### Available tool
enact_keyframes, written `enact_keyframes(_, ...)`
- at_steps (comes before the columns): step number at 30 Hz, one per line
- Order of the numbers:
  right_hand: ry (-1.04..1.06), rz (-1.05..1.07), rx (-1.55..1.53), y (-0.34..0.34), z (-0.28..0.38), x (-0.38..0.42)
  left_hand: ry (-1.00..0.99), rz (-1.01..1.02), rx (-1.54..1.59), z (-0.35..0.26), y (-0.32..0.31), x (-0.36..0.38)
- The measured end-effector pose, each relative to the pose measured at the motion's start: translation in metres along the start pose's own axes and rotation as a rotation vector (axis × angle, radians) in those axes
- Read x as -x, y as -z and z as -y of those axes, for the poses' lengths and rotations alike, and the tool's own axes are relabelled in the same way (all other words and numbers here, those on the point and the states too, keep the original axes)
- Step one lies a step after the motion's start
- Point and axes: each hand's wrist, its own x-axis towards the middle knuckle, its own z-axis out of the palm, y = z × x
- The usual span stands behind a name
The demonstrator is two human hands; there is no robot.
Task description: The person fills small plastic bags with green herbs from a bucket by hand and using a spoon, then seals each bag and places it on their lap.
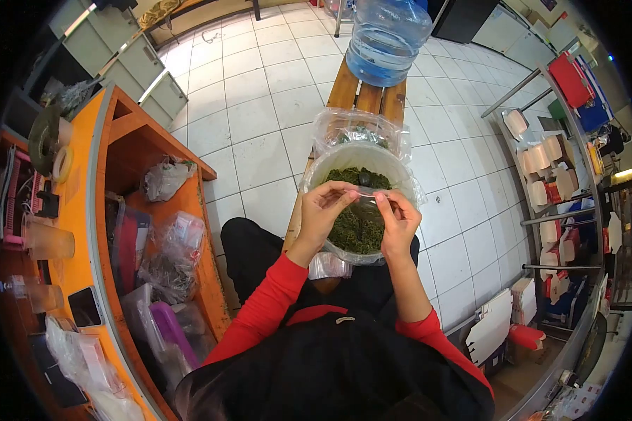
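Note:
Between my two hands is a small clear plastic bag (366, 190), stretched at its edge over a tub. My left hand (319, 214) pinches one end between thumb and fingers. At the other end my right hand (399, 219) pinches it the same way. Below them stands the translucent round tub (317, 170), holding chopped green dried leaves (355, 235). A dark object (366, 178) lies on the leaves; its kind is hard to make out. Behind the tub, a clear plastic bag (326, 130) with some green in it rests on the bench.
The tub is on a slatted wooden bench (367, 100), with a large blue water bottle (386, 45) at its far end. To the left is an orange counter (84, 184) with a phone (86, 306) and plastic cups (52, 238). A rack with white boxes (541, 156) stands right.

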Motion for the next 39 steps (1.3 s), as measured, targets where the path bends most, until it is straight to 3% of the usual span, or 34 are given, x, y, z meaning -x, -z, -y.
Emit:
enact_keyframes(5,0.131,0.0,0.171,-0.004,0.007,-0.001,-0.079,0.031,-0.017,0.0,-0.003,0.002)
enact_keyframes(14,0.178,-0.119,0.191,0.001,-0.005,0.005,-0.022,0.086,-0.065,-0.004,-0.003,0.009)
enact_keyframes(17,0.098,-0.047,0.124,-0.001,-0.003,0.003,-0.09,0.034,-0.057,0.0,-0.003,0.008)
enact_keyframes(20,0.025,0.166,0.079,-0.008,0.02,0.0,-0.153,-0.02,-0.1,-0.003,-0.007,0.01)
enact_keyframes(26,-0.222,0.243,-0.174,0.006,0.025,-0.006,-0.261,0.196,-0.309,-0.018,0.002,0.011)
enact_keyframes(27,-0.156,0.301,-0.133,0.008,0.024,-0.008,-0.258,0.186,-0.301,-0.017,0.006,0.011)
enact_keyframes(30,-0.378,0.489,0.017,0.019,0.041,-0.02,-0.217,0.153,-0.244,-0.017,0.009,0.011)
enact_keyframes(32,-0.305,0.583,0.145,0.021,0.051,-0.035,-0.155,0.116,-0.162,-0.029,0.002,0.011)
enact_keyframes(33,-0.212,0.576,0.216,0.023,0.056,-0.045,-0.232,0.059,-0.21,-0.027,0.005,0.009)
enact_keyframes(35,0.108,0.299,0.445,0.023,0.066,-0.062,-0.371,-0.106,-0.411,-0.037,0.017,0.008)
enact_keyframes(37,0.415,0.025,0.389,0.014,0.071,-0.082,-0.589,-0.298,-0.611,-0.031,0.043,0.01)
enact_keyframes(39,0.402,0.014,0.384,0.006,0.063,-0.11,-0.549,-0.479,-0.561,-0.009,0.07,0.02)
